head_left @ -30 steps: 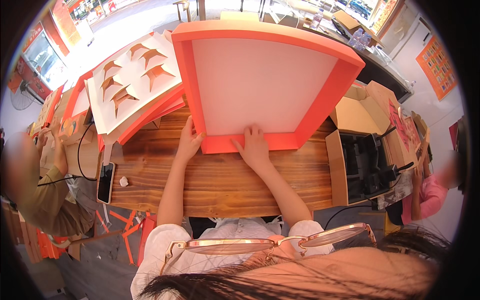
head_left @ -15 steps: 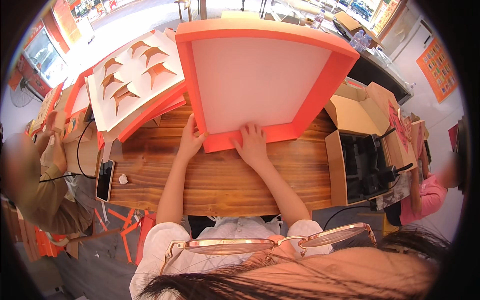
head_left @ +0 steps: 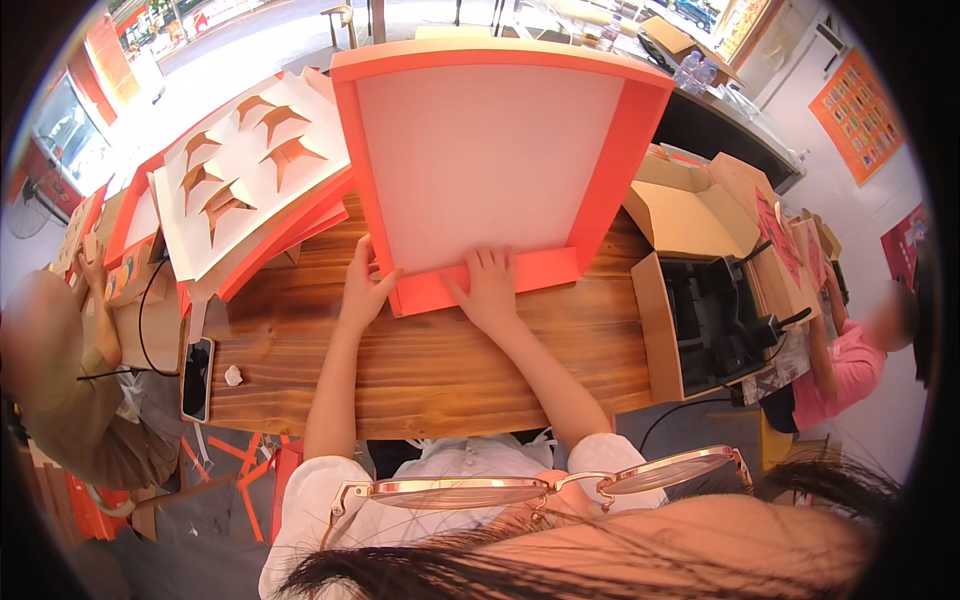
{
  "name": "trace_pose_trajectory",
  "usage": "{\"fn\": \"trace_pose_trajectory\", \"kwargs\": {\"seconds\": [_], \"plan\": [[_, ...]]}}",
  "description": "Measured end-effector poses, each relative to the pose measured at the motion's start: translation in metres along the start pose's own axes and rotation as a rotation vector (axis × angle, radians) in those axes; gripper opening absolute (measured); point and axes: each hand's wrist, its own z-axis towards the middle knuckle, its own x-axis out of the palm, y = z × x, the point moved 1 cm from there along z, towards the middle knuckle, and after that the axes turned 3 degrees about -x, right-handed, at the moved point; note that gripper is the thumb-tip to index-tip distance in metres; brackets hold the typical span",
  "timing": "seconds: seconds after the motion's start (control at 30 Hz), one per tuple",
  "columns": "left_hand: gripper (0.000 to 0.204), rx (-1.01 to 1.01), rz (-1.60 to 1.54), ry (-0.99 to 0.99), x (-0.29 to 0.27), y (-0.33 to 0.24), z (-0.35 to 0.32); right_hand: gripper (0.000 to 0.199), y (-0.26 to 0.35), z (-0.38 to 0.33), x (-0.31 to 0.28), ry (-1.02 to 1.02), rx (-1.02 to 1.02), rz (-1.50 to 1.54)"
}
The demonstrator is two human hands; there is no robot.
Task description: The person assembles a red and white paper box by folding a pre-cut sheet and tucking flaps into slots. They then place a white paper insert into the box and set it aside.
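An orange-red cardboard box lid (head_left: 620,170) with a white inside stands on edge on the wooden table, its hollow side facing me. My left hand (head_left: 368,288) is closed at its lower left corner, the thumb on the front and the other fingers partly hidden at the side. Against the bottom wall of the lid lies my right hand (head_left: 490,288), its thumb spread away and its fingertips reaching the white panel. Left of the lid, white sheets with brown star-shaped cutouts (head_left: 290,155) lie on more orange-red box parts (head_left: 270,250).
A phone (head_left: 198,378) and a small white crumpled piece (head_left: 233,375) lie at the table's left. An open brown carton (head_left: 650,330) with black devices (head_left: 715,310) stands at the right. People sit on both sides, one in pink (head_left: 860,365). Orange strips (head_left: 250,490) litter the floor.
The whole view has shifted, so most things appear farther left. The lid looks slightly narrower, with more of its bottom wall facing me. Both hands keep their places on it.
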Motion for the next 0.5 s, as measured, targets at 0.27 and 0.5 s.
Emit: {"fn": "trace_pose_trajectory", "kwargs": {"seconds": [0.27,0.5], "plan": [[0.05,-0.036,-0.075,-0.015,0.0,0.001,0.002,0.033,0.004,-0.002,-0.013,-0.032,-0.052,0.058],[0.05,-0.043,-0.066,-0.009,0.0,0.0,0.003,0.023,0.01,-0.014,-0.042,0.006,-0.091,0.091]]}}
